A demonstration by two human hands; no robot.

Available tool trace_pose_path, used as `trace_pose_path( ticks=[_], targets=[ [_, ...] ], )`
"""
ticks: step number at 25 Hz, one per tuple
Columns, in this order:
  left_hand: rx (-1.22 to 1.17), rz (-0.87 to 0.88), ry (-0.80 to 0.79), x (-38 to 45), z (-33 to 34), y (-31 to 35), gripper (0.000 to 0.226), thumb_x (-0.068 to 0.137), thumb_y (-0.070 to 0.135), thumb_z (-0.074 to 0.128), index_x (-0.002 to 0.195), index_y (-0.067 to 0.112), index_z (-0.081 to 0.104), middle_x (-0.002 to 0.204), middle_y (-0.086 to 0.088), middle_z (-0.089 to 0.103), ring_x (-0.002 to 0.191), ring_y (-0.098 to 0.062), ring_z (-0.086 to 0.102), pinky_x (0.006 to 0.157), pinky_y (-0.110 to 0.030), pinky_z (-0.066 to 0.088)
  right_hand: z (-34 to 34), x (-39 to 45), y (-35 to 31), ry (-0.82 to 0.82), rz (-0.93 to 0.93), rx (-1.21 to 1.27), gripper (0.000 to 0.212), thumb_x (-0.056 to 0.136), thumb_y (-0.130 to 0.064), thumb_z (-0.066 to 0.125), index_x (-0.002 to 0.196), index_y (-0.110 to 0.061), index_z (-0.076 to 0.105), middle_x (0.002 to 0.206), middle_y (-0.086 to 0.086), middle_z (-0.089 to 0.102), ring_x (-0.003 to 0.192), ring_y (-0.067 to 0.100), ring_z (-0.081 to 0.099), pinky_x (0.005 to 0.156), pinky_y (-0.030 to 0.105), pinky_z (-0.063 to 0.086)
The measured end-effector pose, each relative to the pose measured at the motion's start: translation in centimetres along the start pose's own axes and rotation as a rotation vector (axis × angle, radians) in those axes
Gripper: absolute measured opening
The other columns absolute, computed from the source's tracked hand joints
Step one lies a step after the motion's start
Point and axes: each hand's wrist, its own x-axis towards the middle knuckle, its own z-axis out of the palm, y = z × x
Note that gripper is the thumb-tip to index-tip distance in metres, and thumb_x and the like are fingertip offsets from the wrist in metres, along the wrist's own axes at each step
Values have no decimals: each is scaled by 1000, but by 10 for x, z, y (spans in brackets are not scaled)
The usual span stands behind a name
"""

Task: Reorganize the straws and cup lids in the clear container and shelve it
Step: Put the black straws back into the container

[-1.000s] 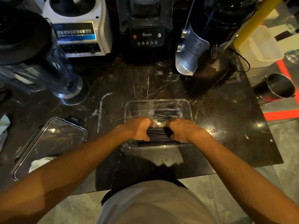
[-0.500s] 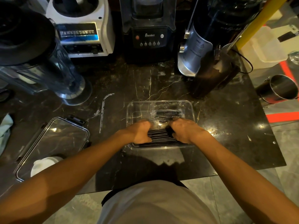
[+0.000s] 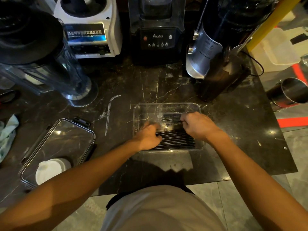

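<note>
On the dark marble table (image 3: 233, 147), the clear container (image 3: 196, 107) sits open. The left hand (image 3: 148, 139) rests with curled fingers on the row of black straws (image 3: 176, 140) along its near side. Farther in, the right hand (image 3: 198, 125) pinches wrapped straws (image 3: 171, 116).

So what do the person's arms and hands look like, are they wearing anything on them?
Both arms are bare, with no sleeves showing. The left hand and right hand wear no gloves, and no watch, ring or bracelet can be seen. A light-coloured top shows below.
</note>
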Motion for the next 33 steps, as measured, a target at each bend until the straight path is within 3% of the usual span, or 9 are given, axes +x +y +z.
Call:
trace_pose_path(
  ticks=[5,8,13,17,22,25,29,31,33],
  targets=[
    [-106,56,60,0,-1,2,32,99,21,61,131,19,62,134,-5,54,120,-23,58,104,-42,52,8,-2,-1,-22,-18,13,12,101,-24,52,105,-24,64,92,0,65,85,20,63,72,36,46],
    [-79,65,47,4,-7,2,29,100,22,62,129,19,61,124,3,59,112,-18,60,93,-34,53,13,-4,-1,-38,-14,2,16,100,-22,53,111,-20,64,100,5,67,93,24,65,76,37,47],
    [139,119,17,14,-15,5,40,100,29,62,138,22,59,135,-6,62,121,-23,62,105,-46,52,13,-2,-7,56,-17,-15,32,100,-20,56,130,-13,58,134,10,56,127,30,52,99,44,48],
    [344,198,2,18,-11,3,43,99,24,62,142,26,57,146,-9,52,139,-27,45,117,-48,39,13,-1,-12,73,-65,-41,28,99,-17,57,125,-9,61,130,10,58,125,30,54,96,44,48],
    [428,243,46,16,-13,1,41,100,24,62,140,31,59,142,-8,55,137,-28,49,114,-49,42,18,-4,-12,0,-91,-94,31,99,-15,58,129,-9,64,136,12,55,126,32,54,102,47,48],
    [443,286,94,13,-13,2,42,98,20,64,138,30,59,138,-4,58,133,-24,52,114,-46,41,21,-4,-11,-23,-72,-125,26,98,-17,58,122,-11,68,128,12,61,115,31,61,95,43,49],
    [414,328,226,13,-11,5,33,93,4,63,121,22,64,119,-1,67,110,-21,66,93,-31,49,22,-5,-9,-117,-36,-151,21,100,-22,54,112,-13,68,114,12,70,102,29,67,89,40,51],
    [401,340,259,14,-13,5,22,92,5,62,106,23,61,107,4,61,99,-19,66,79,-25,44,20,-4,-11,-68,-48,-153,20,100,-22,55,110,-11,68,111,12,70,101,31,68,83,38,50],
    [390,356,306,17,-14,6,18,92,13,65,105,22,57,108,3,54,98,-18,63,78,-26,44,19,-2,-15,40,-71,-136,22,99,-18,58,117,-9,66,119,13,65,109,32,65,85,41,51]
  ],
)
